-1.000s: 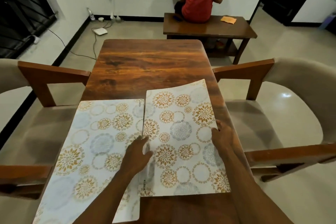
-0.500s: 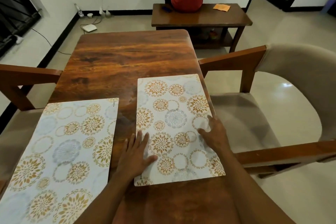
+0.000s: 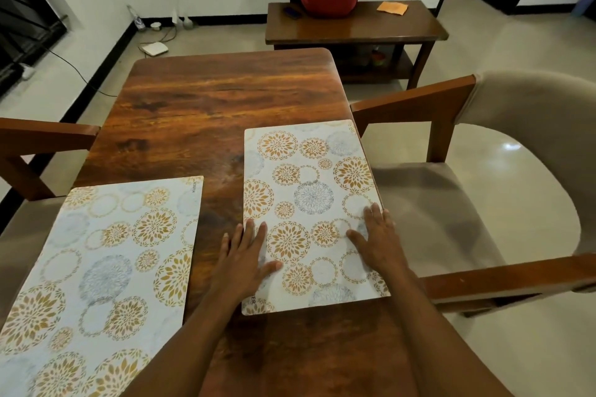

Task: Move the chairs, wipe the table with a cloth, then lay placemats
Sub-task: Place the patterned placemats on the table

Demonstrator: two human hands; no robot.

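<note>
— Since a second ago, bare worktop (image 3: 209,106) has opened between the left placemat (image 3: 106,261) and the right placemat (image 3: 309,190), which overlapped.
— Where's the right one?
— Flat along the worktop's right edge. Left grip (image 3: 245,258) presses its left edge, right grip (image 3: 377,245) its right edge; both lie flat, fingers straight, holding nothing.

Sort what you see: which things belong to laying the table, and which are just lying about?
Job: right placemat under left hand and right hand, left placemat, table, right chair, left chair.
Lying about: white box on floor, bench.
</note>
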